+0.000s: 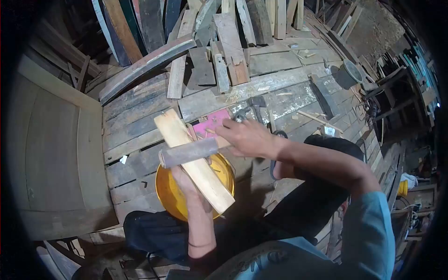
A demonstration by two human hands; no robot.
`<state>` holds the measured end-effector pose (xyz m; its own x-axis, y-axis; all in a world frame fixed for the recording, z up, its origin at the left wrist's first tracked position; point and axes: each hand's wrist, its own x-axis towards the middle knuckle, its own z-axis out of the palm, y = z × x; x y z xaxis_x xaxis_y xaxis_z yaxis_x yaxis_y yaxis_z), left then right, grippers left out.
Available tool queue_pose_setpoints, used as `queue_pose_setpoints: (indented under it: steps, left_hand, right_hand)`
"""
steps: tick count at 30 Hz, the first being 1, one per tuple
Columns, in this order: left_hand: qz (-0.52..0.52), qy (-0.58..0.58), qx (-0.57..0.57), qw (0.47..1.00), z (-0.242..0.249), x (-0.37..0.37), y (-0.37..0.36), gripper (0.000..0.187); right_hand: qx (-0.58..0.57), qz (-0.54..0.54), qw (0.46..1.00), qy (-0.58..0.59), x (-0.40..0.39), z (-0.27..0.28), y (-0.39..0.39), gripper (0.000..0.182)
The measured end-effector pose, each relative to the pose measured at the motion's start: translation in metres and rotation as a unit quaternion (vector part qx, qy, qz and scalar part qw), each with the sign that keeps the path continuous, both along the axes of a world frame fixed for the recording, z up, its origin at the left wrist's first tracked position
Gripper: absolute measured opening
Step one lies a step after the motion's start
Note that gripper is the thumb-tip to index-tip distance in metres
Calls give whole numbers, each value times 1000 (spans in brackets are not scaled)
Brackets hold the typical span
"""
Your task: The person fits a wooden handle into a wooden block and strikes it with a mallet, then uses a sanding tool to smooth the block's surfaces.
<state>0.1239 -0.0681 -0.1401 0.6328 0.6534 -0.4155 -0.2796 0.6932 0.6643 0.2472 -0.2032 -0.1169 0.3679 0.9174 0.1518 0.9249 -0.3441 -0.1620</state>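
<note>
- Set in a cluttered workroom, on a floor [133, 177] of worn planks laid side by side.
- Nearest, dressed in a pale blue shirt [371, 228] and dark trousers [298, 198], seated low with both knees parted.
- Placed between the legs, directly below the hands: a yellow tub [168, 198], partly hidden.
- Grasping from beneath with the left hand [187, 182]: a pale wood block [210, 184], held slantwise over the tub, lower end toward the body.
- Clenched in the right hand [249, 137], around a lighter wooden end: a grey cylinder [189, 153], lying crosswise over the upper face of the block.
- Just beyond the block, flat on the planks: a pink sheet [212, 120], with a dark metal tool [256, 105] beside it, too small to name surely.
- Off to the left, filling that edge: a panelled wooden door [58, 154].
- Farther out to the right: a thin stick [319, 122], a curved dark plank [324, 95] and a grey bucket [349, 74].
- Farthest, along the top: a long curved beam [144, 70], with many upright boards [151, 23] crowded behind.
</note>
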Motion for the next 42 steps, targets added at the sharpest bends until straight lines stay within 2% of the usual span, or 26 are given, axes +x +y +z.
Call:
queue_pose_setpoints:
  steps: [1,3,7,8,9,14,17,19,22,25,26,29,30,33,34,37,38,41,42]
  left_hand:
    - [25,28,9,999,3,1,6,52]
    - [-55,-174,60,981,-4,-7,39,52]
    - [41,-60,26,997,11,-7,31,50]
    - [72,-60,26,995,20,-6,34,49]
    - [51,-107,80,990,14,-10,41,48]
    - [-70,-267,95,956,-16,-14,67,44]
    - [-51,-319,45,945,-16,-10,67,46]
    - [-34,-335,18,941,-14,-12,67,47]
    - [1,-335,10,942,1,-12,51,47]
    - [16,-370,-1,929,-1,-11,51,49]
    - [44,-336,0,941,-1,-11,51,55]
    - [61,-377,30,924,4,-11,52,63]
    - [66,-380,25,922,1,-9,55,67]
    - [77,-348,29,934,-4,-10,57,70]
    - [98,-338,30,935,-1,-10,54,71]
    - [115,-350,44,928,-7,-9,55,70]
    - [94,-346,55,932,-10,-10,58,69]
    - [65,-347,-16,936,-8,-10,60,68]
    - [38,-378,-24,925,-4,-10,57,66]
  right_hand:
    - [-31,52,998,24,-10,-3,-9,42]
    - [-93,167,980,61,-31,-4,-30,36]
    - [-110,207,972,-15,-10,-6,-9,38]
    - [-106,200,974,1,-13,-6,-12,38]
    - [-99,196,975,20,-20,-6,-13,38]
    - [-9,193,979,68,-31,5,-12,40]
    - [22,153,984,95,-34,7,-17,46]
    - [-19,61,985,162,-41,16,-21,43]
    - [0,67,973,222,-44,28,-23,40]
    - [-63,97,967,226,-49,36,-25,38]
    - [-81,91,963,240,-50,31,-25,37]
    - [-80,76,974,200,-55,10,-29,35]
    - [-65,83,968,228,-52,7,-29,35]
    - [-45,80,980,176,-55,2,-27,37]
    - [-1,84,989,120,-58,3,-25,39]
    - [-54,48,993,97,-61,1,-22,41]
    - [-72,37,993,88,-60,1,-21,41]
    - [-9,77,997,30,-50,7,-19,43]
    - [-29,47,997,58,-46,15,-18,41]
